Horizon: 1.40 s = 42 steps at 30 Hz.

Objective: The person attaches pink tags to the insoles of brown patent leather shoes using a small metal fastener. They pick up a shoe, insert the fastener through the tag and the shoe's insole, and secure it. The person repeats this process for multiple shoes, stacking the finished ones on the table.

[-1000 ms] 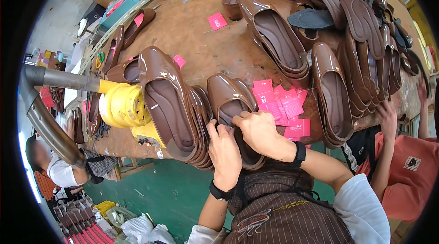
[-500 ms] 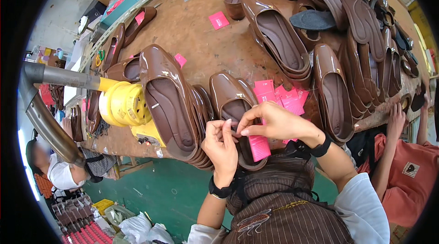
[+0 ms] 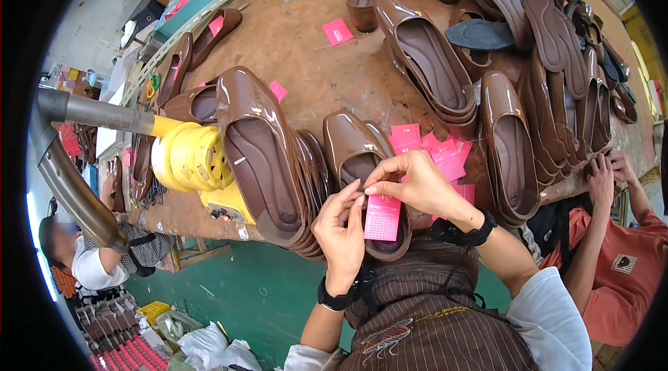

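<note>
Over a pair of glossy brown slip-on shoes (image 3: 342, 136), my two hands meet at the table's near edge. My right hand (image 3: 426, 187) is closed in a pinch at the upper end of a pink paper tag (image 3: 381, 223), which hangs below the fingertips with its printed side showing. The thumb and forefinger of my left hand (image 3: 338, 235) pinch a small dark piece at the same spot; its kind is too small to tell. More pink tags (image 3: 449, 159) lie fanned just beyond my right hand. To the left stands a nested stack of brown shoes (image 3: 268, 162).
A yellow machine part (image 3: 193, 162) on a grey metal pipe (image 3: 104, 115) stands at the left. Stacked shoes (image 3: 424, 58) and loose insoles (image 3: 543, 30) crowd the right. Co-workers sit at both sides; one in a red shirt (image 3: 616, 280) has hands at the table edge.
The pink tag has turned to show its printed face and shifted slightly left under my right fingers. My left fingers have closed in toward it. The right co-worker's hands have come together.
</note>
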{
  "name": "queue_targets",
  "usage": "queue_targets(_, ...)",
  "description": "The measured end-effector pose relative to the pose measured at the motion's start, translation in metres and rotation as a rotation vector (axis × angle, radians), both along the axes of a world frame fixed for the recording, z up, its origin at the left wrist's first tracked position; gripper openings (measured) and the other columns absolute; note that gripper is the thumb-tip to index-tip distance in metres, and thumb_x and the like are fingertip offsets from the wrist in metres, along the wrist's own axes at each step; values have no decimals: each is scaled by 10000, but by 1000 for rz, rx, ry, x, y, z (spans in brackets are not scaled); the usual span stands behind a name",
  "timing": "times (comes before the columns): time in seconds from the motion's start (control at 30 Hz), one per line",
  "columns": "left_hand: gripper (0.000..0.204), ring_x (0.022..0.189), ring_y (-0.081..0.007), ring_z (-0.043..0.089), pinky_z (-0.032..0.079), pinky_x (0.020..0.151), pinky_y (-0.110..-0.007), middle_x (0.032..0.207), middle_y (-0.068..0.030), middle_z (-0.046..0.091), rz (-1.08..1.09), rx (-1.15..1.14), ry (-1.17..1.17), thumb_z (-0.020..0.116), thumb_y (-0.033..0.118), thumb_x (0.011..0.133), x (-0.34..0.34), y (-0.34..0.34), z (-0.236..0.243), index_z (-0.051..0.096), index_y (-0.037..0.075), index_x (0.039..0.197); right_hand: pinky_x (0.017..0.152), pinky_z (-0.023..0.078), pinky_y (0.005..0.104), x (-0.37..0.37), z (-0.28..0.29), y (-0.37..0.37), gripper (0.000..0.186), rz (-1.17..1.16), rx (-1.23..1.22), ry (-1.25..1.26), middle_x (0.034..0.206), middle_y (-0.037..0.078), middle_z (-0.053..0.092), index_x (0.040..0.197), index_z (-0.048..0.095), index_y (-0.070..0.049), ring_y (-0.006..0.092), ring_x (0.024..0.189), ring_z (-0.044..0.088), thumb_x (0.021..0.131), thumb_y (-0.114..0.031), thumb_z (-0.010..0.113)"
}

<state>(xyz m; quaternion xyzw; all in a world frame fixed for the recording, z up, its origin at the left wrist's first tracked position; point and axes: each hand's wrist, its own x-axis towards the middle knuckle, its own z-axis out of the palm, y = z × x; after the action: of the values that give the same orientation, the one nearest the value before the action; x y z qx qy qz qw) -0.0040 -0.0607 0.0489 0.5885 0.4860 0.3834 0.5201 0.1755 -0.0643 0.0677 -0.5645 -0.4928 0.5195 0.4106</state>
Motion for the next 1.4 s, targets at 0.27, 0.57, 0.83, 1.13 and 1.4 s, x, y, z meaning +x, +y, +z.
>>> queue_targets(0.27, 303, 888, -127, 665, 544, 832, -256, 963, -89, 679, 45, -9, -1, 625, -68, 925, 3, -3, 5, 599, -60, 1227, 671, 499, 376, -7, -10, -2, 125, -14, 147, -107, 832, 137, 686, 917, 731, -1, 292, 749, 674, 835, -92, 704)
queue_targets(0.57, 292, 900, -137, 674, 548, 849, -261, 964, -90, 679, 84, -39, -68, 608, -85, 927, 5, -7, 3, 586, -60, 1218, 701, 514, 422, -11, -11, -5, 122, -5, 233, -225, 882, 140, 699, 923, 717, -13, 354, 815, 671, 847, -89, 662)
queue_targets(0.83, 279, 888, -154, 687, 560, 844, -277, 964, -95, 683, 76, -37, -93, 606, -75, 934, 5, -7, -3, 580, -58, 1212, 709, 513, 433, -9, -13, -4, 115, 20, 226, -225, 878, 144, 699, 905, 707, -2, 364, 835, 670, 849, -80, 642)
queue_targets(1.13, 252, 873, -152, 685, 582, 821, -280, 951, -98, 682, 109, -56, -163, 613, -81, 925, 5, -8, -7, 586, -56, 1175, 708, 507, 429, -6, -11, -3, 112, 59, 219, -180, 888, 152, 695, 899, 703, 8, 360, 831, 668, 851, -70, 639)
queue_targets(1.4, 234, 881, -132, 683, 566, 821, -258, 954, -90, 686, 122, -59, -219, 621, -78, 923, 10, -8, -5, 607, -49, 1155, 689, 515, 401, -8, -14, -5, 115, 1, 250, -169, 870, 157, 700, 891, 691, 21, 327, 803, 682, 841, -81, 671)
